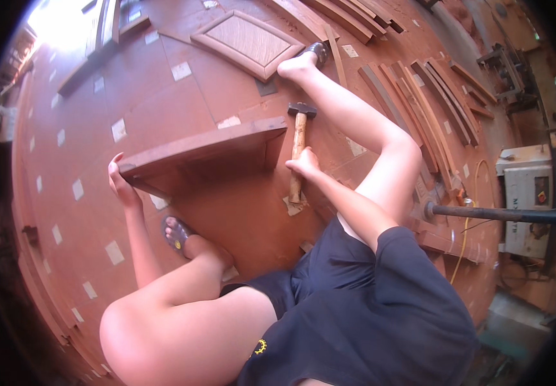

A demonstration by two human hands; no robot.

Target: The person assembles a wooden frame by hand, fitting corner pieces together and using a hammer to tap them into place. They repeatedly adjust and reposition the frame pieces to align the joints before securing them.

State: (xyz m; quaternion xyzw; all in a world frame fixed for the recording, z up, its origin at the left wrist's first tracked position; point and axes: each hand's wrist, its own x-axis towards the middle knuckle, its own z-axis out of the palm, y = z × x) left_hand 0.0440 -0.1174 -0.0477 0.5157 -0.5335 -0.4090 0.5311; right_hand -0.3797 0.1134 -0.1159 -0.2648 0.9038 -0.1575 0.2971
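Note:
A reddish-brown wooden panel [207,157] with a framed border stands on its edge on the floor in front of me, between my legs. My left hand [122,183] grips its left end, the fingers wrapped around the corner. In my right hand [305,163] is a hammer [299,128], held around the middle of its pale wooden handle. The dark metal head points away from me, just off the panel's right end. Part of the panel's lower face lies in shadow.
Another framed wooden panel [249,42] lies flat on the tiled floor beyond, near my right foot [300,64]. Long wooden strips [413,106] are stacked at the right. A horizontal metal bar [496,213] juts in before a white machine box [527,199]. A yellow cord [463,248] runs nearby.

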